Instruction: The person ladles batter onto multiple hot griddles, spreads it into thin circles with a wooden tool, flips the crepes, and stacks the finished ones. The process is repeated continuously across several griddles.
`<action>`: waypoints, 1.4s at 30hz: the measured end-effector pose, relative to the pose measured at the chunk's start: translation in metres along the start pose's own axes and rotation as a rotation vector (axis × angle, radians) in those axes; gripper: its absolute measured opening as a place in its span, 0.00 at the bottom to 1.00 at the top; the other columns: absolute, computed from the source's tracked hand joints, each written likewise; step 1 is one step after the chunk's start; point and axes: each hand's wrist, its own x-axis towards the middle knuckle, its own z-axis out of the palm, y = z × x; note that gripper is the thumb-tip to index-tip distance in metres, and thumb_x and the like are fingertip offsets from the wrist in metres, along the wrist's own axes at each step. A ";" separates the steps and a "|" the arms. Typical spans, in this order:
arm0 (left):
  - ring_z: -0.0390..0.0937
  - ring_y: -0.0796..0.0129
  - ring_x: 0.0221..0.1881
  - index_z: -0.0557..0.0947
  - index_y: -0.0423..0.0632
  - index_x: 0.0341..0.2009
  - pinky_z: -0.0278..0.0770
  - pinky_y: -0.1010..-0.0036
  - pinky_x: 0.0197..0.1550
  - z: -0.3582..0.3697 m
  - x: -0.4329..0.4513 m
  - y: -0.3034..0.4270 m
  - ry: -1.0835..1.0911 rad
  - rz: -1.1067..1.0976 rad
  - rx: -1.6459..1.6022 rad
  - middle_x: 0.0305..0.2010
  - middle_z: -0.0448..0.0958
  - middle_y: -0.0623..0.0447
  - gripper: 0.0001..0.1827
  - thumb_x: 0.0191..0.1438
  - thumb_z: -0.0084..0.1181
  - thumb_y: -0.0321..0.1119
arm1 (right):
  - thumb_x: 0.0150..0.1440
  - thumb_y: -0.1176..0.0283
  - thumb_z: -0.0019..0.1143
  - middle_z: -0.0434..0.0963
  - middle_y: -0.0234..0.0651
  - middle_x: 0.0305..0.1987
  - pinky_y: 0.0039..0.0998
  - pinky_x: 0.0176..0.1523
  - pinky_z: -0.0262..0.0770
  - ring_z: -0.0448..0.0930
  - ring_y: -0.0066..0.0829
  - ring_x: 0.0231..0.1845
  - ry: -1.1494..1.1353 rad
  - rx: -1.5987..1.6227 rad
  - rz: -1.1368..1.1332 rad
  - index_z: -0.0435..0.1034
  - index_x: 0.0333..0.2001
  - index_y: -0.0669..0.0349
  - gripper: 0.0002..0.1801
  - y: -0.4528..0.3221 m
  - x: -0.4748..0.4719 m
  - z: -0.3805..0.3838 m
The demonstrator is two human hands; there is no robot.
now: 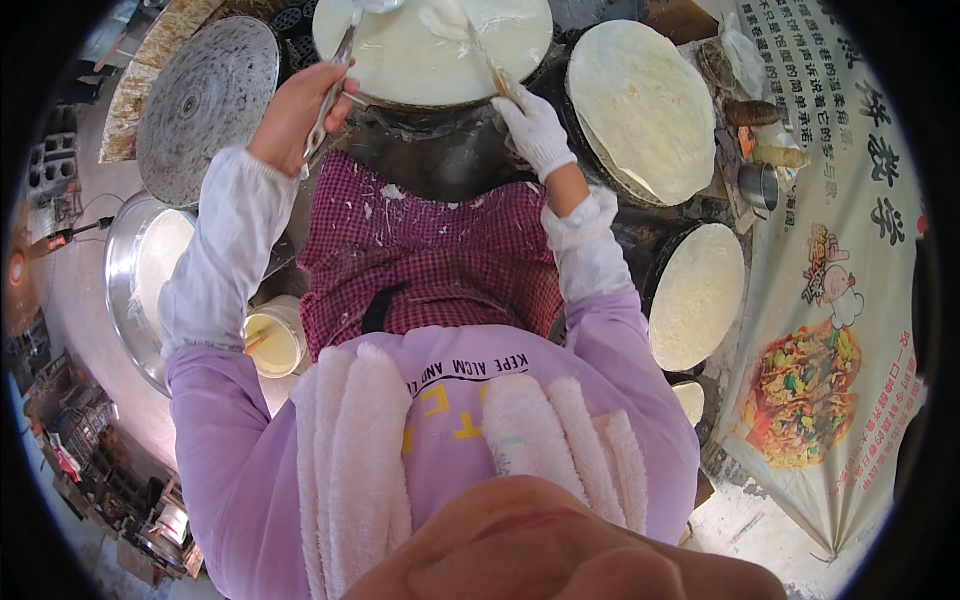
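My left hand (304, 112), bare, grips the metal handle of a ladle (332, 105); the ladle's bowl is at the top edge, over the far side of a round griddle. A pale batter layer (397, 64) covers most of that griddle. My right hand (536, 127), in a white knit glove, holds a scraper-like spreader (481, 56) by its wooden handle. Its far end touches a thicker patch of batter (444, 19). Left of my left hand is a bare grey griddle (210, 109). Beyond my right hand, a thin pancake (641, 109) lies on another griddle, its edge partly lifted.
A steel basin (124, 300) of pale batter and a bucket (294, 311) with yellowish liquid stand at my left. More pale-topped griddles (697, 296) curve along my right. A metal cup (757, 187) sits beside a printed banner (795, 262). A curved board (124, 112) edges the left.
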 end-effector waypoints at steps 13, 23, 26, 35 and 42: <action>0.66 0.76 0.22 0.69 0.34 0.56 0.67 0.80 0.21 0.025 0.007 -0.031 -0.117 -0.307 -0.674 0.33 0.76 0.48 0.19 0.74 0.42 0.38 | 0.65 0.66 0.58 0.77 0.30 0.25 0.26 0.21 0.71 0.74 0.20 0.18 -0.105 0.622 0.374 0.70 0.68 0.54 0.28 -0.074 -0.051 0.067; 0.63 0.78 0.22 0.64 0.32 0.65 0.66 0.80 0.20 0.019 -0.055 0.014 -0.226 -0.102 -0.784 0.39 0.71 0.50 0.20 0.75 0.40 0.31 | 0.65 0.57 0.53 0.83 0.54 0.45 0.50 0.55 0.77 0.82 0.57 0.48 -0.149 -0.556 -0.114 0.77 0.55 0.51 0.19 -0.063 -0.027 0.066; 0.63 0.76 0.23 0.66 0.30 0.61 0.68 0.80 0.22 0.010 -0.087 0.018 -0.185 -0.133 -0.814 0.40 0.71 0.49 0.18 0.74 0.41 0.30 | 0.65 0.57 0.54 0.83 0.51 0.49 0.49 0.55 0.78 0.81 0.55 0.52 -0.161 -0.567 -0.198 0.75 0.60 0.49 0.21 -0.030 -0.014 0.045; 0.65 0.75 0.24 0.65 0.29 0.62 0.70 0.80 0.20 -0.043 -0.205 -0.004 -0.012 -0.067 -0.953 0.40 0.71 0.47 0.19 0.73 0.41 0.30 | 0.65 0.62 0.55 0.82 0.58 0.46 0.50 0.49 0.79 0.83 0.59 0.46 -0.102 -0.464 -0.109 0.66 0.69 0.45 0.28 -0.023 -0.119 0.030; 0.65 0.75 0.23 0.67 0.29 0.59 0.69 0.82 0.20 -0.078 -0.253 -0.018 0.085 0.020 -0.960 0.39 0.72 0.49 0.17 0.73 0.42 0.30 | 0.66 0.58 0.54 0.80 0.58 0.51 0.51 0.52 0.79 0.82 0.58 0.48 -0.165 -0.442 -0.197 0.64 0.71 0.48 0.30 -0.011 -0.156 0.059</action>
